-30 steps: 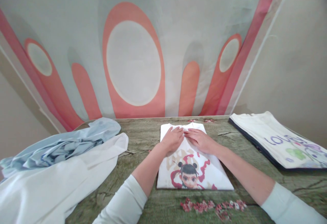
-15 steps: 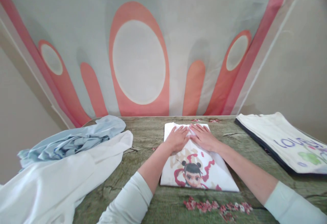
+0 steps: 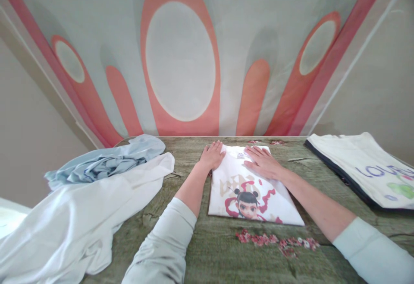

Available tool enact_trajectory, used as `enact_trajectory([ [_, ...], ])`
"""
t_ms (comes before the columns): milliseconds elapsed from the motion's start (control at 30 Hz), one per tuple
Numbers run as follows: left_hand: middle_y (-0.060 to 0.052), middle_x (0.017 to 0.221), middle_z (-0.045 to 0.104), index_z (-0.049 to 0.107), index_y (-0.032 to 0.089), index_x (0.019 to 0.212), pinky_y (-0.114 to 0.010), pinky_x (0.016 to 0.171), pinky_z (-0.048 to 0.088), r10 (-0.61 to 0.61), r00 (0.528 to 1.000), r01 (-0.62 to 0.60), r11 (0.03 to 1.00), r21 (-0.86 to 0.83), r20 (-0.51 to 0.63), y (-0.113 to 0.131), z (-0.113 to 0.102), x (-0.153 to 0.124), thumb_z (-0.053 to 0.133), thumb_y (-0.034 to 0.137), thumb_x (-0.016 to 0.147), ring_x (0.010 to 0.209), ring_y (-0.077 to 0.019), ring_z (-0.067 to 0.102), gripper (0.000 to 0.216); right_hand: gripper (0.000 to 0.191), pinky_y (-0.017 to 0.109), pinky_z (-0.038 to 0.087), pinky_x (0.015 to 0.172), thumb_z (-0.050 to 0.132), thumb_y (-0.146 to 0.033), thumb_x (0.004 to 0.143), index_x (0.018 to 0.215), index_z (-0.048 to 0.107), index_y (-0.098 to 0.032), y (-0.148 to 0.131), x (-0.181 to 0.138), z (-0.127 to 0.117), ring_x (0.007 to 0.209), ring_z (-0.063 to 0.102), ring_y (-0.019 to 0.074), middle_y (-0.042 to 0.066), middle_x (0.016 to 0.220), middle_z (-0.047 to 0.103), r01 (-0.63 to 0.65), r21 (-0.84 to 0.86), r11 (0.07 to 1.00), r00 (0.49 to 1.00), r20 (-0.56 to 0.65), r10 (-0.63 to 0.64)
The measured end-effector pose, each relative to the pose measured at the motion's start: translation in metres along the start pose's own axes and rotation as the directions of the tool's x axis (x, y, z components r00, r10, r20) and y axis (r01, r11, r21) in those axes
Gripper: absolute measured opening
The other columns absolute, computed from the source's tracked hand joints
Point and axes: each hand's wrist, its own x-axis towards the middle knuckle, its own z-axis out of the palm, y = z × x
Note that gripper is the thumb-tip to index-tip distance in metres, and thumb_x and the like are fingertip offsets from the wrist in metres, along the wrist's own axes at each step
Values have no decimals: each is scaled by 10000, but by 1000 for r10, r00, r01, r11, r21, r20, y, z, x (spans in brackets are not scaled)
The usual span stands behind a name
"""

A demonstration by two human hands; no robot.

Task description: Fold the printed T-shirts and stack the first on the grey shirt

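A folded white T-shirt (image 3: 226, 193) lies flat in front of me, printed with a cartoon child with two hair buns and red ribbons. Its collar end points away from me. My left hand (image 3: 211, 156) rests at the shirt's far left corner, palm down, partly on the table, with fingers stretched out. Across the shirt's upper right part lies my right hand (image 3: 263, 163), flat, its fingers extended toward the collar. Neither hand grips anything.
Loose white clothing (image 3: 106, 208) and a crumpled light blue garment (image 3: 110, 165) lie at the left. At the right is a stack of folded clothes (image 3: 365, 159) with a "LOVE" print on top. The wood-patterned table (image 3: 207, 249) meets a backdrop (image 3: 233, 81) behind.
My left hand has slid left from the shirt's middle to its far left corner. My right hand has moved slightly right, so the collar area between them shows. The view has tilted down.
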Motion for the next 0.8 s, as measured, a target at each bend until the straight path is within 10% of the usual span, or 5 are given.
enact_trajectory([
  [233, -71, 1477, 228, 360, 170, 1341, -468, 1083, 145, -14, 994, 20, 998, 53, -109, -5, -24, -8, 329, 239, 905, 1367, -220, 120, 443, 684, 489, 153, 1092, 243, -646, 852, 1409, 280, -251, 1, 2, -2, 1351, 182, 273, 17, 1476, 243, 7, -6, 1000, 1000, 2, -7],
  [500, -71, 1484, 200, 223, 172, 1409, -379, 1099, 117, 387, 921, -388, 922, 7, 39, 58, -31, -103, 174, 478, 945, 1369, -186, 118, 558, 646, 486, 163, 1089, 245, -624, 865, 1399, 303, -265, 3, 2, 0, 1349, 190, 269, 14, 1472, 256, 18, 0, 1000, 1000, -16, -18],
  [800, -123, 1469, 225, 248, 109, 1401, -403, 1089, 166, 39, 998, -44, 992, 116, 46, 34, -26, -145, 191, 505, 927, 1355, -232, 183, 620, 641, 488, 165, 1090, 248, -626, 863, 1398, 303, -278, 3, 2, -1, 1350, 185, 270, 2, 1472, 251, 13, 18, 1000, 1000, -13, -13],
])
